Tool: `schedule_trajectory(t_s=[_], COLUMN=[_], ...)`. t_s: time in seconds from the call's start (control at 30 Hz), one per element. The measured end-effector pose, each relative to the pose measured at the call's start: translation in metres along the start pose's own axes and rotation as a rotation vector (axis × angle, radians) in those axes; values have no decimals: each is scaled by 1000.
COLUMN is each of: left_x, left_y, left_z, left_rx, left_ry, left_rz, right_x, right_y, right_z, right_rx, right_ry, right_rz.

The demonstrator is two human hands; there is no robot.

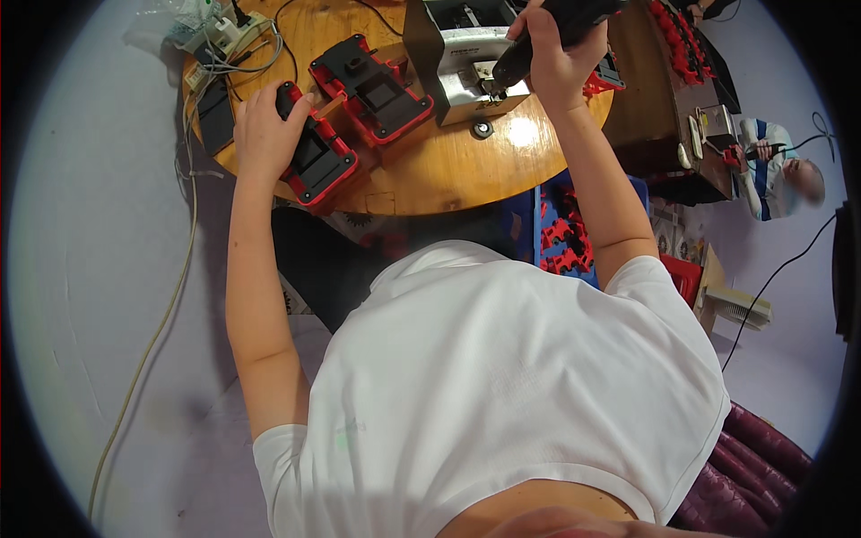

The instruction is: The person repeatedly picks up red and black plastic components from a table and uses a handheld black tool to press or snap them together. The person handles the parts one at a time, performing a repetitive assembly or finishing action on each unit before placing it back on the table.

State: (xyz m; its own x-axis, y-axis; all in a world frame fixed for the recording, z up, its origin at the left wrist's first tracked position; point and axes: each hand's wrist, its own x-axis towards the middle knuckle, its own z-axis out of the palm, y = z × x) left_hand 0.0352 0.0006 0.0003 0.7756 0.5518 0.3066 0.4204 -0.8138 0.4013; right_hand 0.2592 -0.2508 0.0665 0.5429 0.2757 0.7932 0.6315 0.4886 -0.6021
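My left hand (266,133) grips the upper end of a red-and-black plastic case (325,164) at the table's near left edge. Beside it, to the right, lies another red-and-black case (386,100) with a dark rectangular recess. My right hand (567,56) is raised and closed round a black electric screwdriver (518,63). The tool's tip points down to the left, at the small metal mouth of a box-shaped screw feeder (456,63). Whether the tip touches the feeder, I cannot tell.
A small dark round part (482,130) sits on the wooden table (417,184) before the feeder. Cables and a power strip (224,34) crowd the far left. Below the table's right edge, a blue crate (560,229) holds red parts. A person (769,170) is at the right.
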Motion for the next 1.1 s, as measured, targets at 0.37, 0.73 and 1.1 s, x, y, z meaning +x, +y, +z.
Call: schedule_trajectory(t_s=[0.37, 0.73, 1.1], left_x=[1, -34, -33], left_y=[0, -22, -24], left_z=[-1, -14, -6], left_rx=[-1, -615, -857], left_ry=[-26, 27, -136], left_rz=[-32, -226, -472], right_x=[-13, 39, 13], right_y=[-1, -16, 14], right_z=[7, 129, 271], right_rx=[25, 456, 627], right_ry=[54, -2, -111], right_rz=[-1, 151, 104])
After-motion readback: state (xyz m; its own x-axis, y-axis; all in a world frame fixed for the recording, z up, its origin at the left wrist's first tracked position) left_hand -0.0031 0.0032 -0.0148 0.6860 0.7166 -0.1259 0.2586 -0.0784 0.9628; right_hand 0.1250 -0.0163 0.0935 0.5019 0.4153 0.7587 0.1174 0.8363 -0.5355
